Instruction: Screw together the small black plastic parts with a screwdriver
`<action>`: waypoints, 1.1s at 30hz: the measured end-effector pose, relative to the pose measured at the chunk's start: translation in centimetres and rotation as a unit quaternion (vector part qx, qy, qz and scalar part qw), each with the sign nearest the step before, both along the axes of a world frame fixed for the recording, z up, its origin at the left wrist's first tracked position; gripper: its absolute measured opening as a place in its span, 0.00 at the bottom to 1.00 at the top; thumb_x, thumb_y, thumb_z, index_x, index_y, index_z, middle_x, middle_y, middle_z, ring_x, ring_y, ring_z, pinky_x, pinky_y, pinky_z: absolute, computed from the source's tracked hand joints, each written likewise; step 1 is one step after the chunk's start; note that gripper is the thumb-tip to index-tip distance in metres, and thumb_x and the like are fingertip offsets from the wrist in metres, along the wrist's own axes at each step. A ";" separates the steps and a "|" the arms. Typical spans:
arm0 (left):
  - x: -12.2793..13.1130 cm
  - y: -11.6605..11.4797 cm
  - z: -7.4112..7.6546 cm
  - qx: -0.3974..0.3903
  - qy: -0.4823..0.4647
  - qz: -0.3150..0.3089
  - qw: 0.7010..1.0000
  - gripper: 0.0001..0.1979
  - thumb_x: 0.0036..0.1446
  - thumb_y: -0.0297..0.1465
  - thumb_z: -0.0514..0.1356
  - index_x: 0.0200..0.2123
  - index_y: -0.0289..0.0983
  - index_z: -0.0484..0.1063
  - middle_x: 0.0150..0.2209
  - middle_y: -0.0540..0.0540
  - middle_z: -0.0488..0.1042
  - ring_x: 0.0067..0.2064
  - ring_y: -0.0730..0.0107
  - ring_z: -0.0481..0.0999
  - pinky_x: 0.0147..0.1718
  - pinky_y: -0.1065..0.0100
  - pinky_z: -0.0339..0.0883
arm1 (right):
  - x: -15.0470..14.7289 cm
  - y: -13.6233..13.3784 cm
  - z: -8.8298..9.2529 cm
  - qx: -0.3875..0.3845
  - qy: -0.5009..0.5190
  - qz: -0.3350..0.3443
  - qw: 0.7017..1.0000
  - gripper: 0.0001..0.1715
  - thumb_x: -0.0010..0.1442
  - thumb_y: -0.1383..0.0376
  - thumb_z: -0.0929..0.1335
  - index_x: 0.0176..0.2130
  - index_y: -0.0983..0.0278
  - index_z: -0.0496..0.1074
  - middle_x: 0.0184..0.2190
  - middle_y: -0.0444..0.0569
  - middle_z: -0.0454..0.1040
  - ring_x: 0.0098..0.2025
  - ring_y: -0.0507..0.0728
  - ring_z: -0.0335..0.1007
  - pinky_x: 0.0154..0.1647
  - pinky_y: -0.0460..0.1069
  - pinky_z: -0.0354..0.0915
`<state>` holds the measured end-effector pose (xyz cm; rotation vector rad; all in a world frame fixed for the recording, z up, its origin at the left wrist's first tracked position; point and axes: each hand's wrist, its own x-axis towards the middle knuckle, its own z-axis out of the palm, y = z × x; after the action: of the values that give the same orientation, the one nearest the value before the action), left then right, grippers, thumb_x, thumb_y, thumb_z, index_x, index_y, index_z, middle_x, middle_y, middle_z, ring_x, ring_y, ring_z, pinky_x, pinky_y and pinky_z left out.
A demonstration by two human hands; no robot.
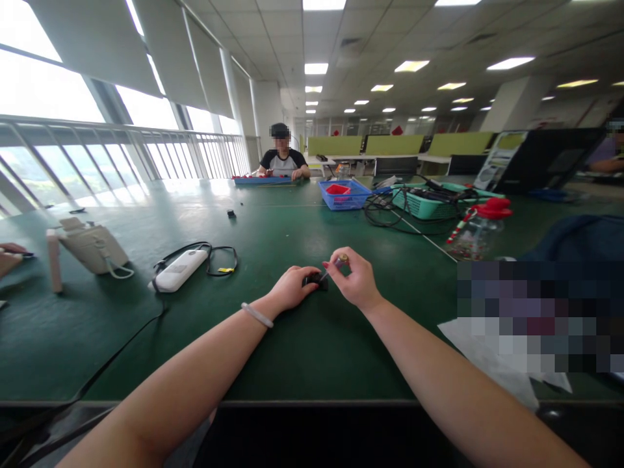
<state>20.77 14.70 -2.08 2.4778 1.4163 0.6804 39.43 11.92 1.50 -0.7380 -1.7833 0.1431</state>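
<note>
My left hand [292, 287] is closed on a small black part [318, 281], keeping it against the green table [287, 351]. Its exact kind is too small to make out. In my right hand [357, 278] a small screwdriver [341, 260] is gripped between thumb and fingers. The screwdriver slants down to the left, its thin shaft reaching the black part; whether the tip sits in a screw cannot be seen. A pale bracelet [257, 315] circles my left wrist.
Left of my hands lie a white power bank [180, 270] with a black strap and a beige device [95, 247]. Farther back are a small black piece [231, 214], a blue basket [344, 198] and a green basket [419, 205] with cables. A red-lidded bottle [480, 231] stands right. Opposite sits a person [283, 159].
</note>
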 end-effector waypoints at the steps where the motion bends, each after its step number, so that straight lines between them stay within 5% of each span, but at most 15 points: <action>1: 0.0 0.0 0.0 0.003 -0.001 -0.002 1.000 0.19 0.58 0.33 0.61 0.53 0.42 0.72 0.47 0.45 0.78 0.50 0.58 0.74 0.52 0.60 0.67 | 0.0 0.0 0.0 0.002 -0.006 -0.001 1.000 0.08 0.60 0.63 0.68 0.31 0.61 0.66 0.26 0.42 0.68 0.27 0.51 0.65 0.33 0.46 0.63; 18: 0.0 0.3 -0.4 0.023 -0.023 -0.022 0.999 0.14 0.57 0.31 0.59 0.47 0.40 0.75 0.46 0.46 0.79 0.48 0.59 0.76 0.50 0.63 0.68 | -1.1 -0.5 -0.7 0.180 -0.172 0.022 0.968 0.10 0.64 0.61 0.66 0.30 0.60 0.65 0.28 0.46 0.72 0.31 0.53 0.68 0.35 0.48 0.67; 33: -0.3 0.6 -0.6 0.020 -0.033 -0.055 0.998 0.20 0.54 0.33 0.60 0.52 0.39 0.71 0.49 0.45 0.78 0.49 0.59 0.76 0.52 0.61 0.67 | -1.9 -1.0 -0.9 0.239 -0.248 0.052 0.938 0.05 0.64 0.64 0.66 0.34 0.61 0.68 0.30 0.48 0.73 0.32 0.54 0.67 0.39 0.50 0.67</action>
<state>20.50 15.28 -2.72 2.5156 1.2457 0.7673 37.50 10.89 0.61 -0.3385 -2.2165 -0.4339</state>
